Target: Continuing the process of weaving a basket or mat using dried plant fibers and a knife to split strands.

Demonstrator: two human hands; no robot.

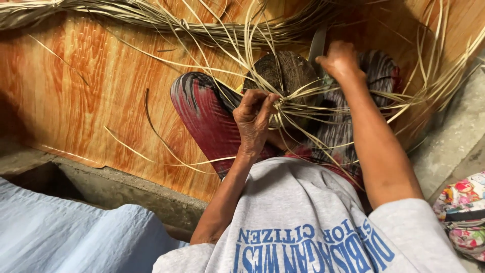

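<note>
View: head camera, looking straight down at a seated person's lap and both hands.
Left hand (255,115): fingers curled tight, pinching a cluster of pale strips (303,103) at the point where they cross. Grip is closed on the strips.
Right hand (339,59): closed into a loose fist farther from the body, at the far side of the woven piece. It sits at the lower end of a flat grey blade-like object (317,44); whether the fingers hold that object or a strip, the view does not show.
Woven piece (285,76): dark, rounded, dome-shaped, resting on the lap between the knees, just beyond the left hand and beside the right hand.
Strips, orientation: the strips fan out from the pinch point near the left fingertips. Most long axes run left to right across the lap, toward the right edge of the view; several others rise toward the top edge and curve over.
Strip bundle (151,17): a thick rope of the same pale material lies along the top of the view, long axis roughly horizontal, well apart from the hands.
Loose strips (151,126): single curved pieces lie on the mat to the left of the knee.
Mat (91,91): orange, wood-grain pattern, covering the floor.
Trousers (207,116): red and grey pattern.
Shirt (303,222): grey with blue print.
Blue cloth (65,232): lower left corner.
Floral bag (462,212): lower right edge.
</note>
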